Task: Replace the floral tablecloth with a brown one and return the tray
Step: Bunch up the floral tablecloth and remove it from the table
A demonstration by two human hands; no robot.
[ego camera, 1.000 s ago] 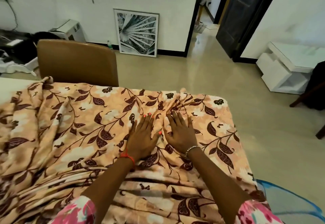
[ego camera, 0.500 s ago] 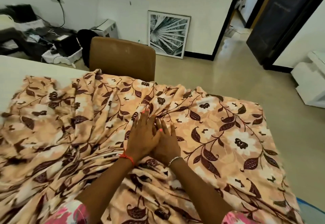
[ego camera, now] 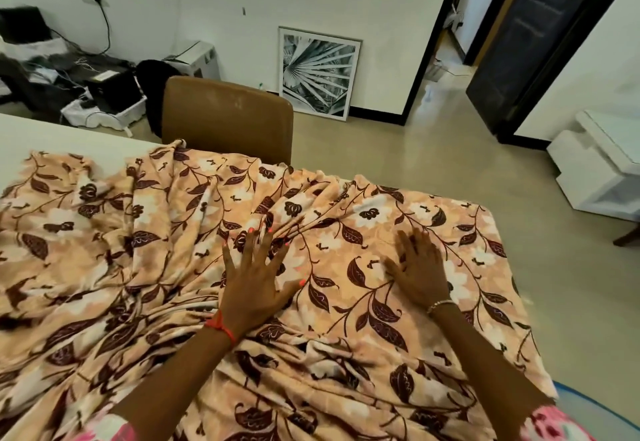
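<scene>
Chair [ego camera: 227, 118] stands behind rumpled floral tablecloth [ego camera: 104, 250], seemingly touching.

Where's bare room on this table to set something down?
Bare table shows only far left, between its far edge and the floral tablecloth. Flat cloth lies between left hand and right hand; bunched folds crowd the left.

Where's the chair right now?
In the head view, the chair stands upper centre-left, behind the far edge of the table, just beyond the bunched tablecloth, left of the framed picture.
</scene>
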